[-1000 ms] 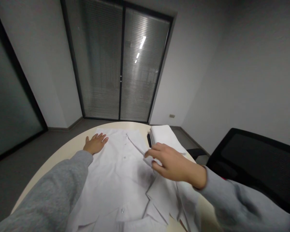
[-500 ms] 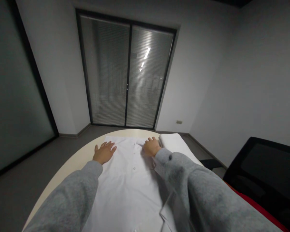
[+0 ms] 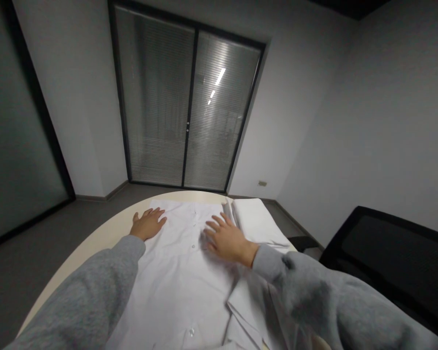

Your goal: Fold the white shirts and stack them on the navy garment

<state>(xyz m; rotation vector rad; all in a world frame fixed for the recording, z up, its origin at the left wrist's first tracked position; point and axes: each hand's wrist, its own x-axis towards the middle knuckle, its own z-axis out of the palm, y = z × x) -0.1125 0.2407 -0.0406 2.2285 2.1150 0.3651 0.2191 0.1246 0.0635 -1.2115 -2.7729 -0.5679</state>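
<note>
A white button-up shirt (image 3: 175, 282) lies spread on a round, light-coloured table (image 3: 95, 238), its row of buttons running down the middle. My left hand (image 3: 148, 223) rests flat with fingers spread on the shirt's far left edge. Over the right half of the shirt is my right hand (image 3: 226, 238), fingers apart and stretched out, holding nothing; whether it touches the cloth I cannot tell. Below my right wrist, a part of the shirt is folded over, with creased edges showing. My right forearm hides some of the cloth there.
Folded white cloth (image 3: 257, 218) lies at the table's far right. A black mesh-backed chair (image 3: 390, 262) stands to the right of the table. Beyond the table is a dark-framed glass panel with blinds (image 3: 153, 112), and grey walls surround it.
My right hand has come nearer to me across the shirt, and its fingers have opened out. My left hand stays on the left edge. The view has shifted slightly.
</note>
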